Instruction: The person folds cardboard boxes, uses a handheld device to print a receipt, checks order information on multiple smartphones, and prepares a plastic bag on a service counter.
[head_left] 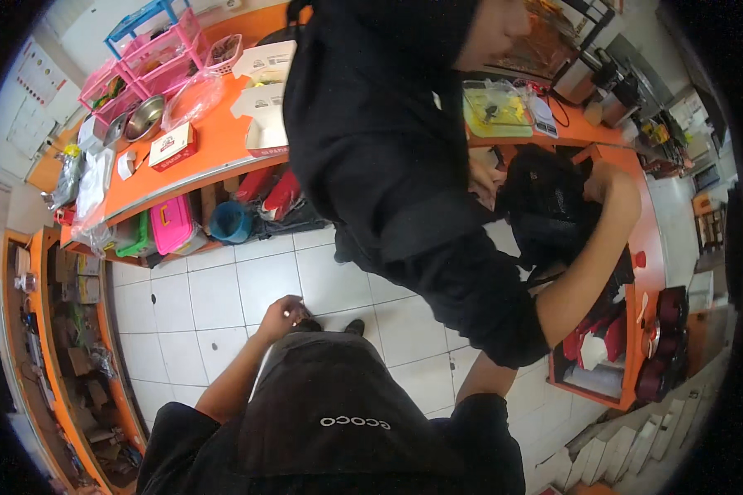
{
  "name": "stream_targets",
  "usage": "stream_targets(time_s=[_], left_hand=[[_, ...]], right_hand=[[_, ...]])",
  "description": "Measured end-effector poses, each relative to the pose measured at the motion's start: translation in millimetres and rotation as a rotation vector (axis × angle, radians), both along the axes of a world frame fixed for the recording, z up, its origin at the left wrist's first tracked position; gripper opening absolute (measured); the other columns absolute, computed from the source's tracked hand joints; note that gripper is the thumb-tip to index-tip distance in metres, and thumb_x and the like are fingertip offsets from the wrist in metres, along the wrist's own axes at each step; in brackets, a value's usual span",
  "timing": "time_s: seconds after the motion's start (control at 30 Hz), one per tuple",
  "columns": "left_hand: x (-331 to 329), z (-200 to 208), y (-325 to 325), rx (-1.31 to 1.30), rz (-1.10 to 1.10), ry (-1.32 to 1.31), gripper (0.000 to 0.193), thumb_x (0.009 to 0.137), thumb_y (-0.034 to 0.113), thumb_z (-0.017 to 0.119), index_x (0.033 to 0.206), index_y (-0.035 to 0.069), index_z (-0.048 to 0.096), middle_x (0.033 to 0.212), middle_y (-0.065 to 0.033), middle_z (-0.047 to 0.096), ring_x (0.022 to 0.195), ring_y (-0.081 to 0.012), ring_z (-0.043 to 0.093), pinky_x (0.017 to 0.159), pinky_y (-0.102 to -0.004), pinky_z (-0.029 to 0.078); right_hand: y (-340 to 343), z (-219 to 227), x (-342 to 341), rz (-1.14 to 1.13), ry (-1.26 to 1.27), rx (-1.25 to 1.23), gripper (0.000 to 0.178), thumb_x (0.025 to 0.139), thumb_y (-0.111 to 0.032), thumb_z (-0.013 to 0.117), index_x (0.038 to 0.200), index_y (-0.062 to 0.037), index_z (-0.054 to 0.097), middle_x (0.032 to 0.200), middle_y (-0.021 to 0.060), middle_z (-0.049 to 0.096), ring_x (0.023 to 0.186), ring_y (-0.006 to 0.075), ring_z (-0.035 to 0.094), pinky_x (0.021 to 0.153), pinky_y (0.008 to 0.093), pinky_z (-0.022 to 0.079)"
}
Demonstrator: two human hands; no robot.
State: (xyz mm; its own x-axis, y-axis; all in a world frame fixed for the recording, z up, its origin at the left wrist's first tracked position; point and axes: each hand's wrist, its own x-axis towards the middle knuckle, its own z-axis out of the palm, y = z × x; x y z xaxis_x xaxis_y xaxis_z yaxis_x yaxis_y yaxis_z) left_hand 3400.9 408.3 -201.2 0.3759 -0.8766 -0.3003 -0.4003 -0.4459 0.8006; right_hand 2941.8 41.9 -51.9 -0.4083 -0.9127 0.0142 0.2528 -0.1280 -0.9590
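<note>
My left hand (281, 318) hangs over the white tiled floor, near my shoes (354, 327). Its fingers are loosely bent and look apart, with nothing I can make out held in them. Of my right arm only the forearm (487, 377) shows; the hand is hidden behind a co-worker's sleeve. The co-worker (380, 140), in black, stands close in front of me and leans to the right. Both of that person's hands are at a black backpack (545, 194) on the orange counter's right part. A dark apron (330, 404) covers my front.
On the orange counter (215, 111) stand pink racks (153, 70), a metal bowl (145, 118) and white-and-red cardboard boxes (173, 147). Below are a pink bin (172, 224) and a blue bucket (230, 222). Orange shelving (54, 330) lines the left. A kitchen scale (543, 115) sits at the back right.
</note>
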Motion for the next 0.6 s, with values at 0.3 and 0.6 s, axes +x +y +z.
stream_targets(time_s=[0.3, 0.6], left_hand=[[39, -92, 186, 0.292, 0.399, -0.108, 0.028, 0.088, 0.015, 0.064, 0.114, 0.008, 0.068, 0.092, -0.0175, 0.073, 0.086, -0.03, 0.071, 0.079, -0.0397, 0.057], [64, -109, 248, 0.437, 0.548, 0.007, 0.029, 0.085, 0.016, 0.065, 0.112, 0.008, 0.07, 0.088, -0.0146, 0.073, 0.08, -0.0277, 0.07, 0.075, -0.0379, 0.057]], right_hand=[[-11, -26, 31, 0.093, 0.037, 0.148, 0.069, 0.095, -0.061, 0.037, 0.152, -0.0212, 0.035, 0.153, 0.0075, 0.044, 0.139, 0.0257, 0.044, 0.112, 0.0494, 0.033], [0, -43, 76, 0.104, 0.088, 0.233, 0.069, 0.095, -0.061, 0.036, 0.152, -0.0218, 0.036, 0.154, 0.0076, 0.044, 0.14, 0.0258, 0.044, 0.112, 0.0502, 0.033]])
